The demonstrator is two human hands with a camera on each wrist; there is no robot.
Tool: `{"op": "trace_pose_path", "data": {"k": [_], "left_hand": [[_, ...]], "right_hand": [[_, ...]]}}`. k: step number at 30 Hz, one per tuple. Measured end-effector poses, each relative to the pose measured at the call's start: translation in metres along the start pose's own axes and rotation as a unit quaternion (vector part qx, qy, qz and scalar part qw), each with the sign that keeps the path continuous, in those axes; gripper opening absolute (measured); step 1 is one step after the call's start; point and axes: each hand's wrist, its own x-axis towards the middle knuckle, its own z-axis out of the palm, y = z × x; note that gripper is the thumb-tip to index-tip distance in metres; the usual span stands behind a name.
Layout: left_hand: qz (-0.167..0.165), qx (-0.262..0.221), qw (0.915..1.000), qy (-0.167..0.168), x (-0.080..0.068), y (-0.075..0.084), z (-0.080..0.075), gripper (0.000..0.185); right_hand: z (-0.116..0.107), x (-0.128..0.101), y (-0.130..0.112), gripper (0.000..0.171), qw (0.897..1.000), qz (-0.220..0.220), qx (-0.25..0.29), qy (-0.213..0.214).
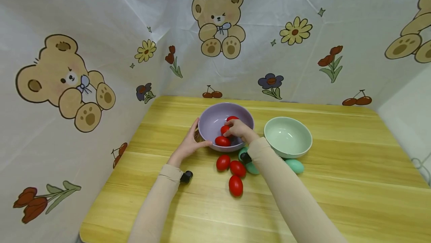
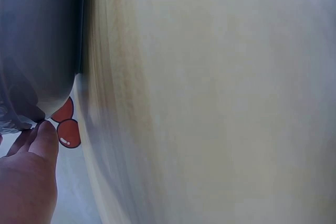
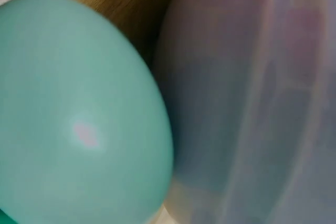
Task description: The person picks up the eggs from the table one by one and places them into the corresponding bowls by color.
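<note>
Right hand (image 1: 237, 128) on red egg (image 1: 225, 129) — inside purple bowl (image 1: 210, 123)

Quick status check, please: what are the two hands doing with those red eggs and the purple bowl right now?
Left hand steadies purple bowl at its rim. Right hand inside bowl, fingers pinching a red egg. Three red eggs wait on table. Nothing blocking.

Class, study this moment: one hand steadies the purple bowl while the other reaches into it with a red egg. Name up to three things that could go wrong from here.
1. The left hand only rests against the purple bowl; a knock from the right hand could tip or slide it.
2. The red egg in the right hand's grip might slip and roll.
3. The right sleeve passes over loose red eggs and teal eggs; pulling back could sweep them across the table.
</note>
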Motion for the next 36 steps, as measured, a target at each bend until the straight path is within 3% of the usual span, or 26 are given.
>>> {"op": "trace_pose_path", "data": {"k": [9,29,36], "left_hand": [[-0.001,0.002,1.0000,0.001,-0.001,0.000,0.003,0.106],[0.003,-0.019,0.9997,-0.013,0.001,-0.001,0.000,0.107],[0.001,-0.035,0.9988,-0.033,-0.008,0.023,-0.003,0.105]], "right_hand": [[0.000,-0.002,0.001,0.052,1.000,0.013,-0.012,-0.010],[-0.010,-0.017,-0.009,0.054,0.999,-0.039,0.002,0.027],[-0.018,-0.031,-0.014,0.055,0.996,-0.062,0.062,0.010]]}}
